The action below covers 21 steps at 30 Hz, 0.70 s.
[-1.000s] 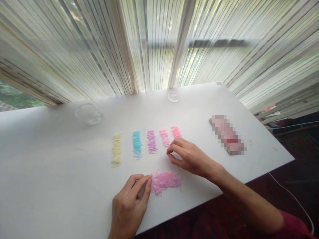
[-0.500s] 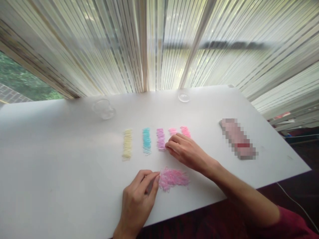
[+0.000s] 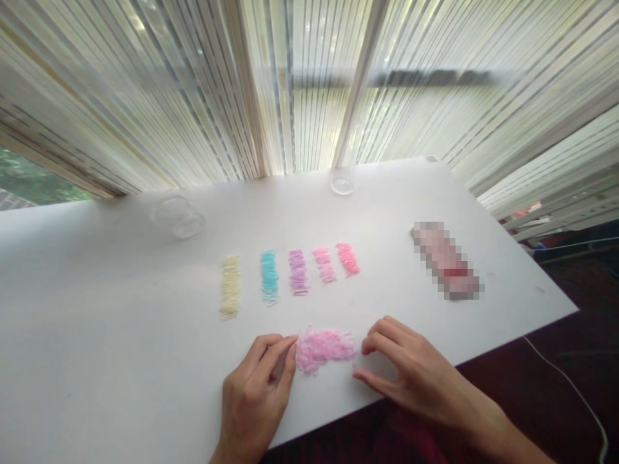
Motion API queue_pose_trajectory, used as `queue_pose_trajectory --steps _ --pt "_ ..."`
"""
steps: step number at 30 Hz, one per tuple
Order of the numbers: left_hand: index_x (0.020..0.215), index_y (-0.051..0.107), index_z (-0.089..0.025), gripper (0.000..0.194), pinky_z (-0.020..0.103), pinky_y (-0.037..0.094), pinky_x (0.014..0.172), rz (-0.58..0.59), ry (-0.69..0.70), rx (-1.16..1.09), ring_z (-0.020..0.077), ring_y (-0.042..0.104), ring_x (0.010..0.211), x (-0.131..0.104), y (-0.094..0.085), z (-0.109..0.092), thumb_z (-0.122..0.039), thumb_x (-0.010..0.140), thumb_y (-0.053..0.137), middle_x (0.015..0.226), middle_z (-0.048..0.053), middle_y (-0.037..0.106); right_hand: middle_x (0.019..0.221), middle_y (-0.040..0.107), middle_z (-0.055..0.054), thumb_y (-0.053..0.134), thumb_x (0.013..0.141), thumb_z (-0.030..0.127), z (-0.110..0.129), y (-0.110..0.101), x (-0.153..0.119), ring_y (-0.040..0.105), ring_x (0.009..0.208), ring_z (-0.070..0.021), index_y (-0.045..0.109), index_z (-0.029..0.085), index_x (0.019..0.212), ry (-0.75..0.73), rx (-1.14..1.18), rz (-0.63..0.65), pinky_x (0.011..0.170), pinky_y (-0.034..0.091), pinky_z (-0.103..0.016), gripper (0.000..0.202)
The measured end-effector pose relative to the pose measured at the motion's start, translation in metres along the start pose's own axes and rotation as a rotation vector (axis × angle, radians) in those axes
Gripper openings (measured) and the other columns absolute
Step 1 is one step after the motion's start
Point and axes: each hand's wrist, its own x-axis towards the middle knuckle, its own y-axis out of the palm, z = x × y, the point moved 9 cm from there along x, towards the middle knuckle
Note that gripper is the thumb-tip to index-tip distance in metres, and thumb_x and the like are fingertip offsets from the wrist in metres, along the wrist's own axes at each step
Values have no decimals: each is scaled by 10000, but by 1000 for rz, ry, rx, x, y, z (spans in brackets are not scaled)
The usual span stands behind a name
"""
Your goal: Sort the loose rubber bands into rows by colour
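Observation:
A loose pile of pink and lilac small elastic bands (image 3: 326, 349) lies near the front of the white table. My left hand (image 3: 261, 386) is closed in a pinch at the pile's left edge; anything between thumb and forefinger is too small to make out. Over at the right end, my right hand (image 3: 401, 361) has thumb and fingers apart, with nothing visible between them. Behind the pile, bands are laid in separate columns: yellow (image 3: 231, 287), blue (image 3: 269, 277), purple (image 3: 298, 272), light pink (image 3: 324, 265) and bright pink (image 3: 348, 259).
Clear round containers (image 3: 176, 216) stand at the back left of the table (image 3: 120, 309), and a small clear dish (image 3: 342, 186) at the back middle. A blurred-out pinkish object (image 3: 445, 261) lies on the right. String curtains (image 3: 309, 84) hang behind the back edge.
My right hand has come from the purple and pink columns back to the pile's right end, its fingers now spread. My left hand keeps its pinch at the pile. The view has shifted slightly.

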Motion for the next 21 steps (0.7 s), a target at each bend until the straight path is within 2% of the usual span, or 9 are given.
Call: queue_pose_trajectory --steps 3,6,9,14,17,21 --pt "1044 728 -200 174 194 495 617 -10 15 24 64 561 537 2 -1 -3 -261 1028 566 890 -3 681 873 644 -49 763 850 183 4 12 -9 612 786 -223 589 199 920 35 -19 -75 662 509 -345 189" --pt "1040 727 -199 174 190 496 629 -13 22 27 64 573 553 2 -1 -4 -261 1029 565 892 -5 679 852 638 -38 677 893 122 5 16 -9 608 780 -211 584 201 892 42 -16 -126 676 498 -338 122" --pt "1040 725 -200 165 186 492 631 -17 25 25 60 576 559 0 0 -3 -255 1028 571 894 -7 675 846 638 -32 606 919 78 3 11 -10 612 783 -201 593 206 881 38 5 -116 686 491 -328 134" --pt "1045 726 -201 159 185 492 637 -23 20 19 56 571 554 -1 0 -1 -244 1027 574 896 -8 672 869 648 -27 607 908 70 -5 -9 -13 632 805 -185 621 212 911 35 96 -18 691 504 -298 143" --pt "1048 726 -204 155 189 491 629 -27 21 15 60 568 552 -1 0 -1 -238 1023 576 893 -9 671 908 652 -32 615 926 94 -6 -20 -3 640 840 -176 641 216 949 7 156 9 723 517 -287 127" --pt "1053 730 -207 156 188 502 624 -19 14 3 68 586 562 0 0 -1 -230 1016 580 895 -3 678 939 655 -43 629 955 147 -4 -25 31 639 868 -175 660 212 961 -76 176 -1 763 529 -290 73"
